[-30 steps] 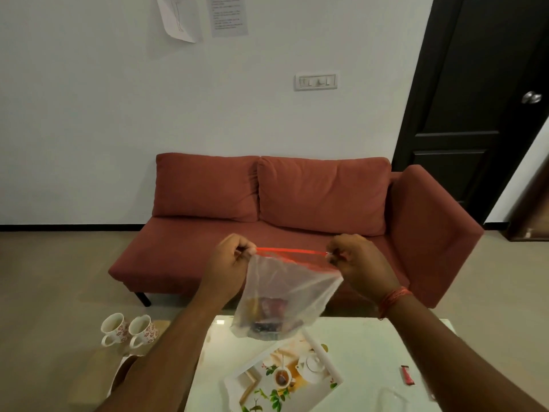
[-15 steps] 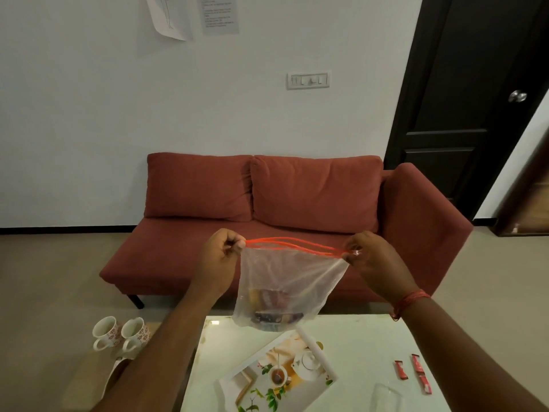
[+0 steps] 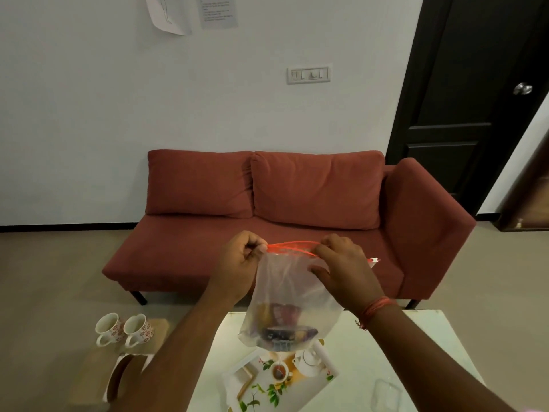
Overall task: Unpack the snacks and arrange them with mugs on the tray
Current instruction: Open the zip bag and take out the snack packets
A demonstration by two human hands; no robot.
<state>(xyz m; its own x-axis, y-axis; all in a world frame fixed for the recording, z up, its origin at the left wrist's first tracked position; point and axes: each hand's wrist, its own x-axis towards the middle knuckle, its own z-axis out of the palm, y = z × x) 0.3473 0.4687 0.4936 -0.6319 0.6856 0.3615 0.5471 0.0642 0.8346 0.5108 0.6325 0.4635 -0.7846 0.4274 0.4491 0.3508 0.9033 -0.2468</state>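
Note:
I hold a clear zip bag (image 3: 289, 295) with a red seal strip up in the air above the white table (image 3: 386, 346). My left hand (image 3: 240, 263) pinches the bag's top left corner. My right hand (image 3: 341, 269) grips the top edge near the middle, fingers spread over the front of the bag. Dark and yellow snack packets (image 3: 282, 325) lie in the bag's bottom. Below it the printed tray (image 3: 267, 385) with a tea picture rests on the table. Two white floral mugs (image 3: 124, 328) stand on a low stool at the left.
A red sofa (image 3: 297, 203) stands against the wall behind the table. A clear plastic container (image 3: 386, 394) sits on the table's right side. A dark door (image 3: 475, 99) is at the back right. Bare floor lies to the left.
My right hand has slid left along the bag's top, from the right corner toward the middle, and the mouth has narrowed. The view has shifted; the red sachets on the table are out of sight.

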